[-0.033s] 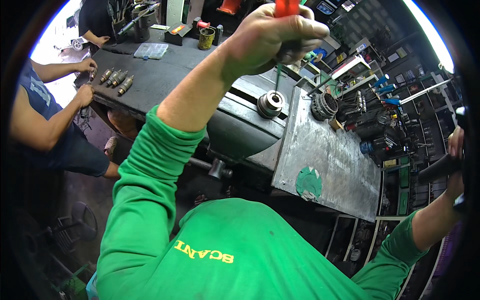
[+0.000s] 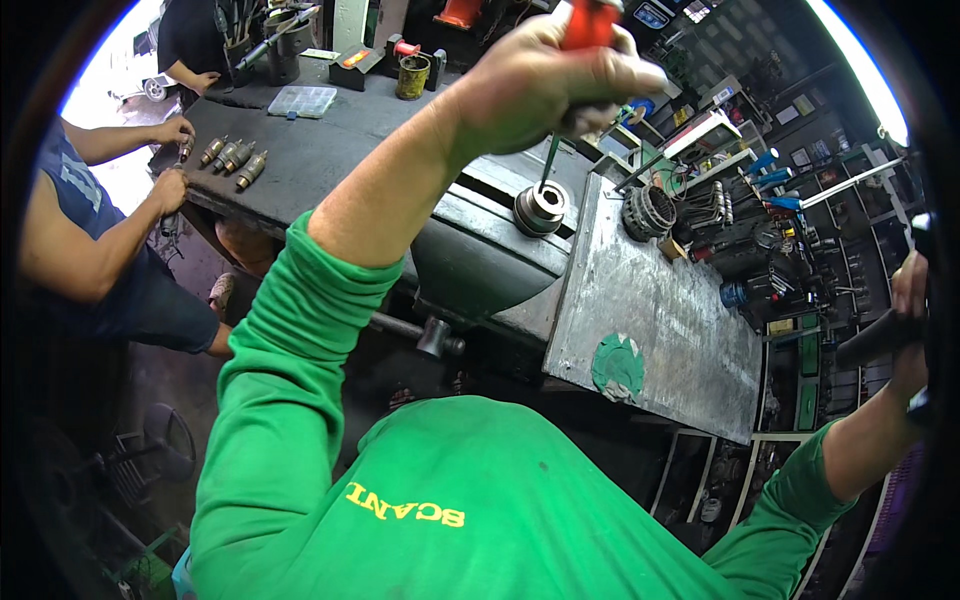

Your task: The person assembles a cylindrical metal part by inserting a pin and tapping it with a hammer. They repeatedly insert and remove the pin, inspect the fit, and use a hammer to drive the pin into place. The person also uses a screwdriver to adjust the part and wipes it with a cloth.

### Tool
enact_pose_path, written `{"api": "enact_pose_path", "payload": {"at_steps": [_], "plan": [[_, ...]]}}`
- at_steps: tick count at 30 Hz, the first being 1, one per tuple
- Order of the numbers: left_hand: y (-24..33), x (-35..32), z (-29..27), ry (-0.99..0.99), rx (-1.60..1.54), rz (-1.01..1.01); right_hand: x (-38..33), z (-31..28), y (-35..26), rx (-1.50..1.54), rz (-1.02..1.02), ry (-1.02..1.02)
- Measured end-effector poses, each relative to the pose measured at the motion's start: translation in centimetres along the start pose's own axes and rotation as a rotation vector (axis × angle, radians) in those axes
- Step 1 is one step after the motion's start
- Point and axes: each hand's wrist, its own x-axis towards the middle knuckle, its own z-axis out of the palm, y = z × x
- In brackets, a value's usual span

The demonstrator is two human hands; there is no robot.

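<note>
Overhead, head view: my left hand (image 2: 545, 85) sits at upper centre of the frame, fingers wrapped tight round the red handle of a screwdriver (image 2: 585, 25). Its thin shaft runs down and to the left, with the tip at or in the bore of a round metal bushing (image 2: 541, 207) — I can't tell if it touches. The bushing stands on a grey steel machine block (image 2: 500, 250) just left of centre. Right of it lies a scuffed metal plate (image 2: 660, 310), with a green disc (image 2: 617, 366) near its lower edge and a toothed gear ring (image 2: 650, 212) at its top.

My right hand (image 2: 905, 320) is at the far right edge, curled on a dark bar handle (image 2: 875, 340) — the grip is partly cut off by the rim.

Upper left: another person's hands (image 2: 170, 160) at a dark workbench (image 2: 330, 130), beside a row of small brass-coloured cylinders (image 2: 232, 158).
</note>
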Motion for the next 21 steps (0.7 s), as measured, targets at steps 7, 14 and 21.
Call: {"api": "enact_pose_path", "payload": {"at_steps": [7,14,21], "plan": [[-2.7,-2.0,1.0,0.116,0.164,-0.046,-0.8,2.8,1.6,0.002,-0.041,0.115],[-2.4,-3.3,0.1,-0.011,0.000,-0.085,0.4,4.3,0.9,0.025,-0.026,0.038],[-3.0,-3.3,0.9,-0.203,0.151,-0.106,3.5,5.8,-0.7,-0.075,0.126,0.061]]}}
